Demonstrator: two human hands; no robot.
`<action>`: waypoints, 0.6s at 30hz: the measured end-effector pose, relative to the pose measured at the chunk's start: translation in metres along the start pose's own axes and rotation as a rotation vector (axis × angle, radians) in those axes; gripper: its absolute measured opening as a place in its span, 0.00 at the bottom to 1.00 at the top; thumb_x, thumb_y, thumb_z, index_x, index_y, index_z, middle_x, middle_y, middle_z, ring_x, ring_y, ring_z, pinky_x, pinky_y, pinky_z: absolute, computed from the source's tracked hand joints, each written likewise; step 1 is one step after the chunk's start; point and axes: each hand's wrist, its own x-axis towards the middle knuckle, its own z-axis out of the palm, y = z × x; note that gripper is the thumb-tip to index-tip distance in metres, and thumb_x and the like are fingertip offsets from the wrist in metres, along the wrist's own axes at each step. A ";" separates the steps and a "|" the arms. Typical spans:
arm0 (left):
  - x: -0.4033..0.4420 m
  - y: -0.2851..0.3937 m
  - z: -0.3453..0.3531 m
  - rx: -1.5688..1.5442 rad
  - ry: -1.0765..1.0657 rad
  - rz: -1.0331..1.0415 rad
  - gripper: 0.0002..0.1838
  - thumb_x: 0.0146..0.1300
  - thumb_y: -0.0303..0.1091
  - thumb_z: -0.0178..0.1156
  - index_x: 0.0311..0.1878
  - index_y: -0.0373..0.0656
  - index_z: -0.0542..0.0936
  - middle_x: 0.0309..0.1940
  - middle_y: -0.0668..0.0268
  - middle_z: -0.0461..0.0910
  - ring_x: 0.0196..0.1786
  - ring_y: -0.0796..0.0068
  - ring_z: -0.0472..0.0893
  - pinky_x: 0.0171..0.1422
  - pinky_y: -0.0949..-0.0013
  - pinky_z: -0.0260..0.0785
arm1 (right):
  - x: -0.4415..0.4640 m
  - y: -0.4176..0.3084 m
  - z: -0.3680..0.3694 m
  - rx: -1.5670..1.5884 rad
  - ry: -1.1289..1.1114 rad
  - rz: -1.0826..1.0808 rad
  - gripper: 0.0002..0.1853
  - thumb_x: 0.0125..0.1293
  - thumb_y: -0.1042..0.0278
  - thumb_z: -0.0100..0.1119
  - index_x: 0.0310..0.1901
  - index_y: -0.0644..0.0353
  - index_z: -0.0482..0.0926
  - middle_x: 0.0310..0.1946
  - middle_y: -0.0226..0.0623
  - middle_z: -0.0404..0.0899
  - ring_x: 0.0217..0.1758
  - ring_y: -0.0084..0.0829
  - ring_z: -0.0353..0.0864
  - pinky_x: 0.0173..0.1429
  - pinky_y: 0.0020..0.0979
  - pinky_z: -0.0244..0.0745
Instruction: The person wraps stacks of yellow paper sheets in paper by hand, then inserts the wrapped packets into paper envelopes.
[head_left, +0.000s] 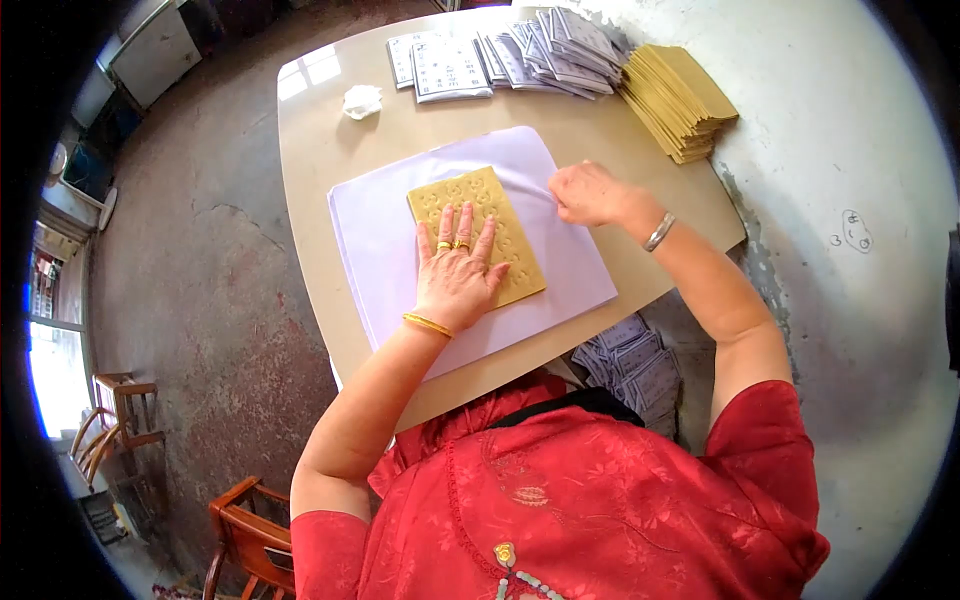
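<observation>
Head view: packets (452, 72) beyond pale sheets (372, 245)

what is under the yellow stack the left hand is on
Pale sheets lie under the yellow stack and show around it, with the table beneath them. The part directly below the stack is covered and cannot be seen.

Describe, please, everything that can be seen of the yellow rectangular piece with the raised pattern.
The yellow rectangular embossed piece looks like paper, covered with small curved marks. It lies flat, its far end turned slightly to the left, on smooth whitish sheets on the beige table. The person's bare left hand, with gold-coloured rings, rests palm down on it, fingers spread, hiding its near-left part. Whether it is one layer or several is hard to tell.
</observation>
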 end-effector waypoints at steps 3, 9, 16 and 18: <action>0.000 0.000 -0.001 0.001 -0.003 -0.001 0.35 0.72 0.58 0.44 0.77 0.52 0.59 0.80 0.57 0.48 0.82 0.54 0.43 0.81 0.40 0.28 | -0.011 -0.008 -0.007 0.036 0.112 -0.026 0.09 0.56 0.68 0.57 0.35 0.62 0.80 0.37 0.47 0.84 0.44 0.48 0.84 0.54 0.49 0.74; -0.001 0.001 -0.003 -0.010 0.006 0.001 0.35 0.72 0.57 0.45 0.77 0.51 0.60 0.80 0.56 0.49 0.82 0.54 0.43 0.81 0.40 0.27 | -0.038 -0.037 -0.029 0.459 0.346 0.236 0.12 0.61 0.65 0.62 0.43 0.62 0.77 0.41 0.45 0.83 0.43 0.39 0.83 0.48 0.41 0.77; -0.003 0.000 -0.003 -0.018 0.008 0.005 0.35 0.72 0.57 0.44 0.77 0.49 0.60 0.79 0.55 0.49 0.82 0.53 0.43 0.81 0.40 0.27 | -0.042 -0.036 0.003 1.528 0.431 0.294 0.26 0.62 0.64 0.70 0.57 0.70 0.74 0.40 0.40 0.83 0.38 0.27 0.82 0.41 0.28 0.78; -0.003 0.000 -0.005 -0.016 -0.010 0.002 0.35 0.72 0.57 0.44 0.77 0.49 0.59 0.80 0.54 0.49 0.82 0.52 0.43 0.81 0.40 0.27 | -0.041 -0.038 0.003 1.615 0.283 0.249 0.23 0.61 0.65 0.71 0.53 0.70 0.77 0.37 0.38 0.83 0.37 0.26 0.81 0.39 0.27 0.77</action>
